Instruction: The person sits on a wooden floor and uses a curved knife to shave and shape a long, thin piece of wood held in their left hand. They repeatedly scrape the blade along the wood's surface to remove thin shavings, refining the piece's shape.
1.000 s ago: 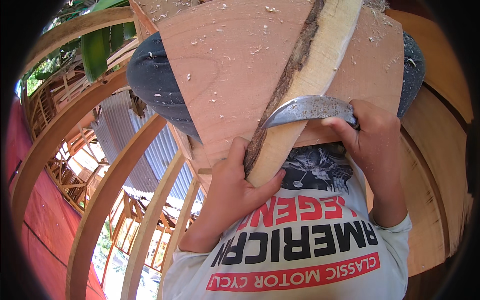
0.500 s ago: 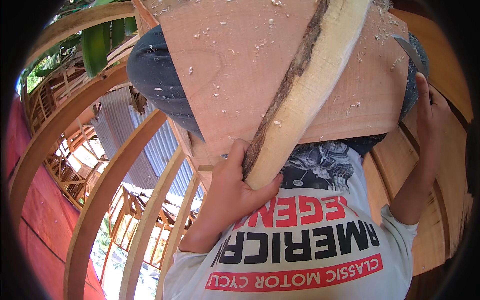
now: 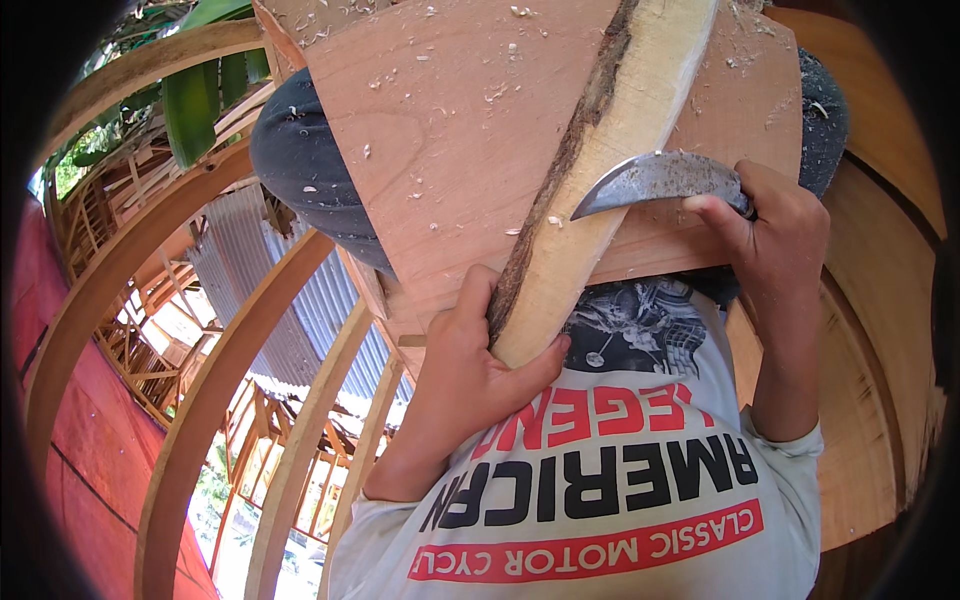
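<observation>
A long, slightly curved piece of wood (image 3: 590, 190), pale on its face with rough dark bark along the left edge, slants across a flat board on my lap. My left hand (image 3: 480, 360) is closed round its near end, thumb on one side and fingers on the other. In my right hand (image 3: 775, 230) is a knife with a broad curved metal blade (image 3: 655, 183); its handle is mostly hidden in the fist. The blade lies over the wood's right edge, its tip above the pale face. Whether it touches the wood I cannot tell.
The flat board (image 3: 440, 150) carries scattered wood shavings and rests on my legs in dark trousers (image 3: 310, 160). Curved wooden ribs (image 3: 230, 370) stand at the left, with corrugated metal sheets (image 3: 290, 280) beyond. Wooden planks (image 3: 850, 400) curve along the right side.
My right hand has swung in from the far right, bringing the knife blade over the wood. My left hand keeps its grip on the near end.
</observation>
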`<state>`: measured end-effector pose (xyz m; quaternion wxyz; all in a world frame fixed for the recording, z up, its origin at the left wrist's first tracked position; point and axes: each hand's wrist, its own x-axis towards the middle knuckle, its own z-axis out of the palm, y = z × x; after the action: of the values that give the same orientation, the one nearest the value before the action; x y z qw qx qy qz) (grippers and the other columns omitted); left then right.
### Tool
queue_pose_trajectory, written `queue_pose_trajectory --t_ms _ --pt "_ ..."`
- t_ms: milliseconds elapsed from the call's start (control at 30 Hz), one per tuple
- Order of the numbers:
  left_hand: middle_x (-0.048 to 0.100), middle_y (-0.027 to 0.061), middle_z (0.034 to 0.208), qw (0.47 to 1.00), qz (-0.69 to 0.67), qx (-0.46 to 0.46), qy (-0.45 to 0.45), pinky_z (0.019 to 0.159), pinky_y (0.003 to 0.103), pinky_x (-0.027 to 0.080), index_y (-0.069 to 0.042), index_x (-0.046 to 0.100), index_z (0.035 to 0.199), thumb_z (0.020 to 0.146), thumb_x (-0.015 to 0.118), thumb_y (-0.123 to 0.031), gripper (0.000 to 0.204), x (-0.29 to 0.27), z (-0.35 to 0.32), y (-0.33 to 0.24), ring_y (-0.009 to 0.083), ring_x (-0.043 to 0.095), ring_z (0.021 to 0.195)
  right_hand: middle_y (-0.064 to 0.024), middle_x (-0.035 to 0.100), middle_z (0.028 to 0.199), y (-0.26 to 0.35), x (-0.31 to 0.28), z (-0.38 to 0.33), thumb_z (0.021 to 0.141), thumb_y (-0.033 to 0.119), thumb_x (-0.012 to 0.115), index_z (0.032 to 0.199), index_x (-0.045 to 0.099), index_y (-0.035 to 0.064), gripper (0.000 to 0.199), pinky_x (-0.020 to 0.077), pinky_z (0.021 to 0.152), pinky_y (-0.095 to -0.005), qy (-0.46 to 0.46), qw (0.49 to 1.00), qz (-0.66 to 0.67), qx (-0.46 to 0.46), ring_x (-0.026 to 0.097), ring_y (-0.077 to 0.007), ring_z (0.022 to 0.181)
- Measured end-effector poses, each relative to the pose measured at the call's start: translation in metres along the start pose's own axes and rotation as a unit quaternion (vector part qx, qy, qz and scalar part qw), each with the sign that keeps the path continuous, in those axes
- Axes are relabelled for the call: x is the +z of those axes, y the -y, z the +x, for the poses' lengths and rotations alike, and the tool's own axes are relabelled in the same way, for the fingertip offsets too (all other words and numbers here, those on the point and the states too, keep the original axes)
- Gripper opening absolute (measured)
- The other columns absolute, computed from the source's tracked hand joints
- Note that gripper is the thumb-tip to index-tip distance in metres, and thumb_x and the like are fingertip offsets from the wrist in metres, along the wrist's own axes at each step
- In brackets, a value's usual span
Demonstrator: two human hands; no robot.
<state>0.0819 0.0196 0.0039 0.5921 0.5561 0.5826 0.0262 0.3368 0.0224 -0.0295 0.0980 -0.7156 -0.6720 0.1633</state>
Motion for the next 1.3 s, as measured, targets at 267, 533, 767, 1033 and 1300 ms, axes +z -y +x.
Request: queue_pose_trajectory --t_ms 267,533,767,1033,1300 --pt "0.057 0.0144 0.069 1.0 0.008 0.007 -0.007 0.057 0.03 0.045 -0.002 0.042 0.095 0.069 0.073 -0.02 0.044 0.002 -0.001 0.001 0.0211 0.061 0.063 -0.0135 0.05 0.051 0.003 0.004 -0.002 0.072 0.058 0.066 0.057 0.052 0.0038 0.058 0.0417 0.046 -0.0353 -0.025 0.999 -0.007 0.032 0.053 -0.0309 0.048" --pt "0.058 0.0138 0.079 1.0 0.0 -0.014 0.022 0.065 0.03 0.045 -0.002 0.044 0.099 0.068 0.07 -0.017 0.044 -0.005 -0.013 0.006 0.0184 0.059 0.072 -0.0045 0.032 0.048 -0.08 -0.039 0.008 0.083 0.059 0.056 0.062 0.054 -0.0025 0.065 0.0274 0.044 -0.0279 -0.109 0.963 0.018 0.246 0.033 -0.0103 0.048" --pt "0.058 0.0138 0.08 0.998 -0.057 0.006 0.033 0.065 0.03 0.045 -0.001 0.044 0.103 0.068 0.07 -0.017 0.047 0.003 -0.012 0.005 0.0181 0.059 0.072 -0.0148 0.052 0.053 0.026 -0.005 -0.017 0.073 0.053 0.068 0.059 0.057 0.0022 0.054 0.0418 0.045 -0.0368 0.025 0.994 0.099 0.035 0.054 -0.0323 0.047" --pt "0.054 0.0067 0.08 0.994 -0.08 -0.062 0.038 0.068 0.027 0.042 -0.001 0.046 0.105 0.066 0.068 -0.021 0.05 0.006 -0.018 0.003 0.0137 0.053 0.074 -0.0153 0.052 0.05 -0.051 -0.019 0.016 0.076 0.064 0.058 0.06 0.06 0.001 0.065 0.0424 0.045 -0.0375 -0.048 0.964 0.053 0.255 0.053 -0.0309 0.044" --pt "0.054 0.0102 0.078 0.997 -0.058 -0.028 0.053 0.066 0.028 0.043 -0.002 0.044 0.101 0.067 0.068 -0.015 0.043 0.003 -0.013 0.004 0.0151 0.053 0.073 -0.0167 0.055 0.053 0.005 -0.011 0.006 0.078 0.061 0.059 0.067 0.065 0.0018 0.06 0.0452 0.048 -0.0375 0.007 0.997 0.04 0.071 0.058 -0.0321 0.05"
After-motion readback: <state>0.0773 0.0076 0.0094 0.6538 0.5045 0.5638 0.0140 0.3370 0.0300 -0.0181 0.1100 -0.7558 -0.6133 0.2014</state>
